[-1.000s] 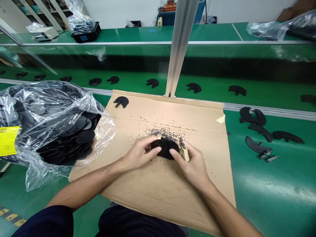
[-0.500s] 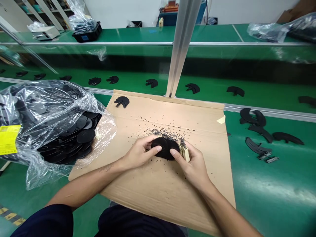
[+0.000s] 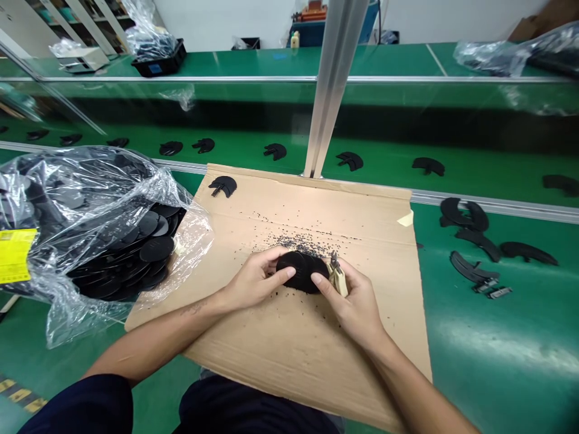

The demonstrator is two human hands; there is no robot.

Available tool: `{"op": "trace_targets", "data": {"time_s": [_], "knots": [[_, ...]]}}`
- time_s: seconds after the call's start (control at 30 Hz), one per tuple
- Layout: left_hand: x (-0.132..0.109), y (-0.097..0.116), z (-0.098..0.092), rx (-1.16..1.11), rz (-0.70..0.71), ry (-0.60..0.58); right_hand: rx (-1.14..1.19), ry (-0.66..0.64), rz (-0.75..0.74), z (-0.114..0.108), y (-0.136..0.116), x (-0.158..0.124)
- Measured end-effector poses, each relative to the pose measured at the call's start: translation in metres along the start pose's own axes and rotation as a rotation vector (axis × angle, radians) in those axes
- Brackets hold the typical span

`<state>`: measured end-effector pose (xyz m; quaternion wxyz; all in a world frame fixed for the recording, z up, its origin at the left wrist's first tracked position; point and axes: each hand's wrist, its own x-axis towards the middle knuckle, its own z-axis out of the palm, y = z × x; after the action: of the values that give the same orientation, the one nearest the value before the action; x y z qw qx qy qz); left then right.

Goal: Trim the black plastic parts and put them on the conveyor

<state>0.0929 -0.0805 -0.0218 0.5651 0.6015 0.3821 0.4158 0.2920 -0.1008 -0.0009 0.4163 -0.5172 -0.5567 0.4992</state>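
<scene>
My left hand (image 3: 260, 277) is closed on the left side of some black round plastic discs (image 3: 293, 265), thumb on top. My right hand (image 3: 355, 301) grips their right side with the thumb. It also keeps a pair of cutting nippers (image 3: 337, 274) with cream handles tucked against the fingers, jaws pointing away from me. The discs overlap one another; how many there are I cannot tell. Beneath them lies a sheet of cardboard (image 3: 289, 343), strewn with small black bits (image 3: 307, 243) just beyond the discs.
At left, a clear plastic bag (image 3: 108, 181) spills many black discs (image 3: 156, 248). One curved black part (image 3: 223, 185) rests on the cardboard's far left corner. More curved parts (image 3: 477, 242) lie at right. Behind, a metal post (image 3: 332, 90) stands before a green belt (image 3: 235, 160) carrying spaced parts.
The black parts on the green belt behind have shifted slightly to the left. My hands, the discs and the nippers stay practically where they were.
</scene>
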Motion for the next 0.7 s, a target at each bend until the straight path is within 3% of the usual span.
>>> {"op": "trace_targets", "data": {"time_s": [0.47, 0.7], "knots": [[-0.0018, 0.0049, -0.0029, 0.135, 0.056, -0.006, -0.012, -0.003, -0.073, 0.0005, 0.0001, -0.0003], [0.0005, 0.0100, -0.0066, 0.364, 0.192, -0.055, -0.081, 0.114, -0.129, -0.0044, 0.0000, 0.0014]]}}
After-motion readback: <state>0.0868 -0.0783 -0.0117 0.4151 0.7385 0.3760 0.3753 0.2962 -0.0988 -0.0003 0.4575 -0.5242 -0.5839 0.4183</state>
